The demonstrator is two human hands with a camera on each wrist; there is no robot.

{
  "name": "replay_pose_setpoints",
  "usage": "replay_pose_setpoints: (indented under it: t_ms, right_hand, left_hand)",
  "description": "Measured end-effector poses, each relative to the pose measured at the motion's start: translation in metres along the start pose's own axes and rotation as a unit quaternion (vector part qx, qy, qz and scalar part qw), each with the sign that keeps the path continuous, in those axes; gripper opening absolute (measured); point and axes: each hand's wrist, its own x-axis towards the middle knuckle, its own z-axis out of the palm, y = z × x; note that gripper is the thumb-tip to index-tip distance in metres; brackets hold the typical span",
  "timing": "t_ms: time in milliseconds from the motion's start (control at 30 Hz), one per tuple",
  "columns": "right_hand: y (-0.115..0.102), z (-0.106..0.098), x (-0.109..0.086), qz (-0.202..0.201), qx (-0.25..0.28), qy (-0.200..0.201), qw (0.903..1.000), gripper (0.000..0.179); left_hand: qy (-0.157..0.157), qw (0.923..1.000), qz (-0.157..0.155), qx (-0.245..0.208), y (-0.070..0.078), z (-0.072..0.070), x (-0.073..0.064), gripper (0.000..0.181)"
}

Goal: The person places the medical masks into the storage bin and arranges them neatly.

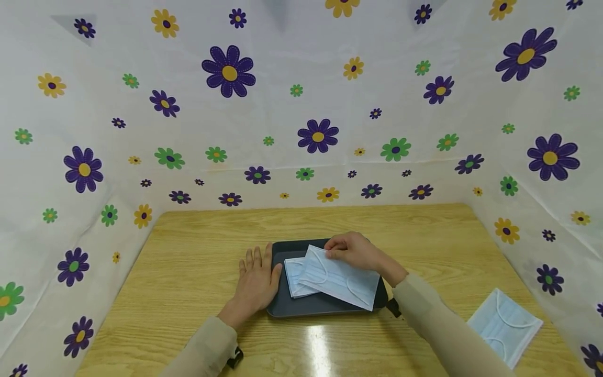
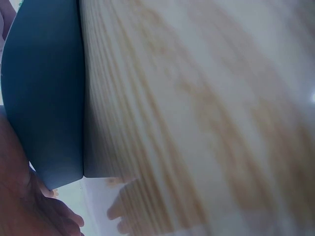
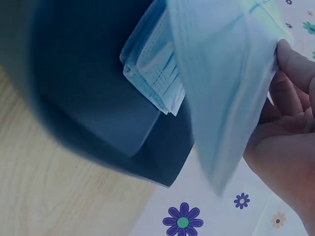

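Note:
A dark blue-grey tray (image 1: pixel 320 309) lies on the table, with a small stack of light blue face masks (image 1: pixel 293 285) inside at its left. Over the tray my right hand (image 1: pixel 354 251) pinches the far edge of another face mask (image 1: pixel 340 277), which slants down over the stack and toward the tray's right side. In the right wrist view, thumb and fingers grip that mask (image 3: pixel 226 83) above the stacked masks (image 3: pixel 157 64). My left hand (image 1: pixel 256 283) lies with straight fingers against the tray's left edge. The left wrist view shows that hand (image 2: pixel 29 196) beside the tray wall (image 2: pixel 44 98).
One more face mask (image 1: pixel 504 324) lies at the right front of the wooden table (image 1: pixel 198 262), partly behind my right sleeve. A white cloth (image 1: pixel 282 120) printed with flowers stands around the back and both sides.

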Motion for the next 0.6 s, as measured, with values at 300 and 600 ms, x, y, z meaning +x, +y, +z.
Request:
replay_pose_setpoints:
  t_ms: [300,600]
  right_hand:
    - [-0.007,0.0,0.013,-0.017,-0.029,-0.016,0.9993,0.021]
    - [-0.015,0.009,0.028,-0.011,-0.046,-0.032,0.9984,0.019]
  left_hand:
    - [0.001,1.0,-0.001,0.006,0.0,0.001,0.0,0.068]
    - [-0.005,1.0,-0.006,-0.001,0.002,-0.002,-0.001,0.068]
